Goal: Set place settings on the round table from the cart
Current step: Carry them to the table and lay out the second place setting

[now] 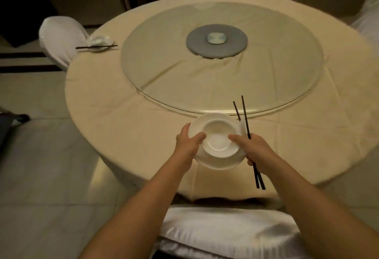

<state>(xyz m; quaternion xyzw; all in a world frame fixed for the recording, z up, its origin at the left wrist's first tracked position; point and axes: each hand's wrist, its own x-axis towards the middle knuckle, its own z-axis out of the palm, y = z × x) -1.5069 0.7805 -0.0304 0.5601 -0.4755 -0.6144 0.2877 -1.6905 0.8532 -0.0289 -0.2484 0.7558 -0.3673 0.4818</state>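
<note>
Both hands' grip is clamped: left hand [187, 143] pinches one smooth round white bowl [217, 135] stacked on one white plate [220, 161] between the hands, right hand [255, 151] steadying it while gripping two thin black chopsticks [247, 129], above the cloth-covered round desk [143, 127].
</note>
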